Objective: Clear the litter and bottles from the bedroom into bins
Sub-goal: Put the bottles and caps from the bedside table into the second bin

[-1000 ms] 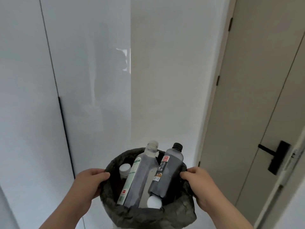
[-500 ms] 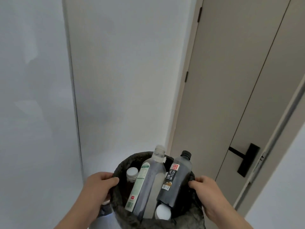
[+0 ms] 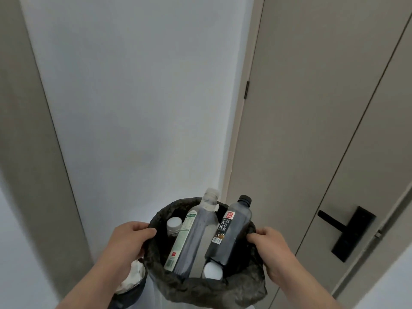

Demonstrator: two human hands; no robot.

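Low in the frame, a second bin [image 3: 131,284] with white litter peeks out at the lower left, just beside the left hand [image 3: 127,241] clamped on the rim of the black-lined bin [image 3: 200,288]. Inside stand a small white-capped bottle [image 3: 174,226], a clear bottle [image 3: 196,237] and a dark bottle [image 3: 231,233], both tilted. The right hand [image 3: 274,248] grips the opposite rim, with the door handle [image 3: 347,233] at the right.

Both hands [image 3: 127,244] grip bottle-filled bin [image 3: 200,288]
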